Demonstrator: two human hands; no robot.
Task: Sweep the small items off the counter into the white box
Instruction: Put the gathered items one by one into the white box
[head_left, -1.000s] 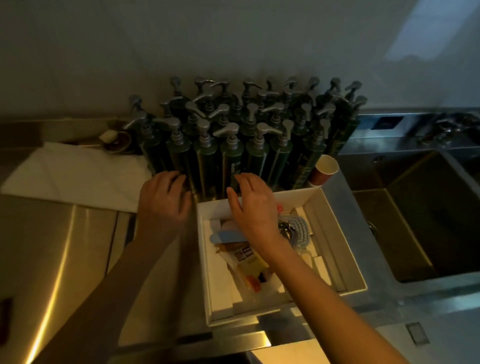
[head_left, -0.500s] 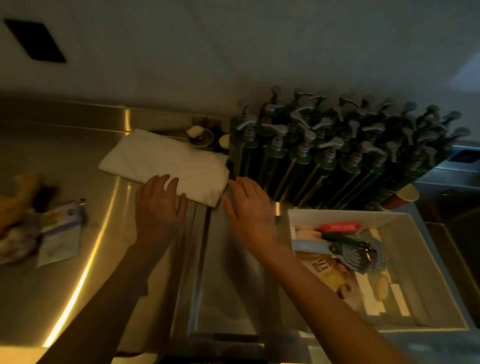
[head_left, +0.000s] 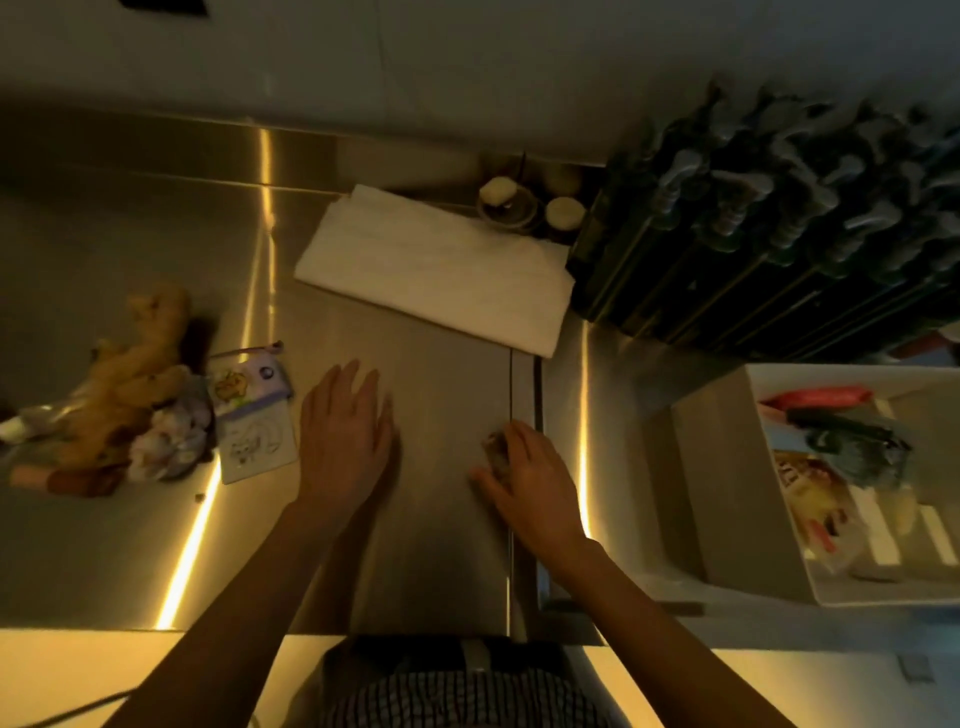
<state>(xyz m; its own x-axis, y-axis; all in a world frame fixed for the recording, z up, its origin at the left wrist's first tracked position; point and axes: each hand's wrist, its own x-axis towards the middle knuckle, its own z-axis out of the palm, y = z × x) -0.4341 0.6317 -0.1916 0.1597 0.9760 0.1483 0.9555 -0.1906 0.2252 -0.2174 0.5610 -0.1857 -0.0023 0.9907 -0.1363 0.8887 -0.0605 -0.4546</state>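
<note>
The white box (head_left: 727, 467) stands on the steel counter at the right and holds a red tube (head_left: 815, 397), a dark brush (head_left: 857, 441) and some packets. Small items lie in a heap at the left: a tan plush toy (head_left: 140, 364), a purple and white pouch (head_left: 254, 415) and a floral bundle (head_left: 166, 441). My left hand (head_left: 345, 431) lies open and flat over the counter, just right of the pouch and apart from it. My right hand (head_left: 530, 478) is curled over a small pale item (head_left: 494, 449) near the counter seam, well left of the box.
A folded white towel (head_left: 436, 270) lies at the back centre, with small round dishes (head_left: 506, 205) behind it. A dense block of dark green pump bottles (head_left: 779, 234) fills the back right, close behind the box. The counter's front edge runs just before my body.
The view has swung left, bringing the heap of items into full sight. Both hands moved left and nearer; my right hand went from open to curled over a small item.
</note>
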